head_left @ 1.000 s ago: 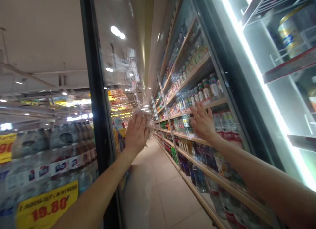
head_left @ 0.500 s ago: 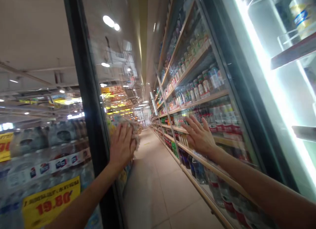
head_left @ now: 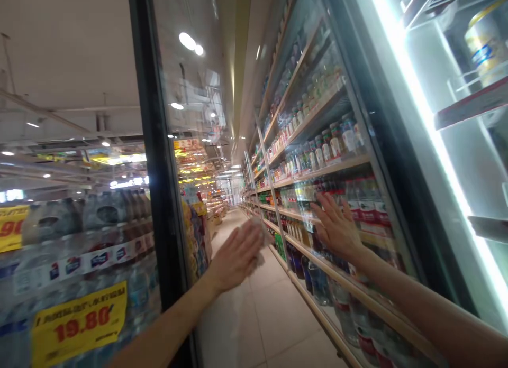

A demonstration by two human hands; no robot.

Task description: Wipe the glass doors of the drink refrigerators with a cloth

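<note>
My left hand (head_left: 236,254) presses a greyish, crumpled cloth (head_left: 261,259) against the glass door (head_left: 206,315). Its fingers lie over the cloth and hide most of it; motion blurs them a little. Further right, my right hand (head_left: 337,228) is raised with fingers spread and nothing in it. It appears to be at the glass of the same door, though I cannot tell whether it touches. A dark frame (head_left: 156,146) borders the door on the left, and another dark frame (head_left: 391,167) runs down the right.
On the left stand shrink-wrapped bottle packs (head_left: 99,220) with a yellow price sign (head_left: 79,325). Shelves of bottles (head_left: 325,146) show in the glass on the right. A lit cooler (head_left: 452,162) with shelves is at far right. Tiled floor (head_left: 273,320) stretches down the aisle.
My left hand has moved right across the glass with the cloth, away from the left frame. My right hand stays spread, with little change. The view has shifted slightly.
</note>
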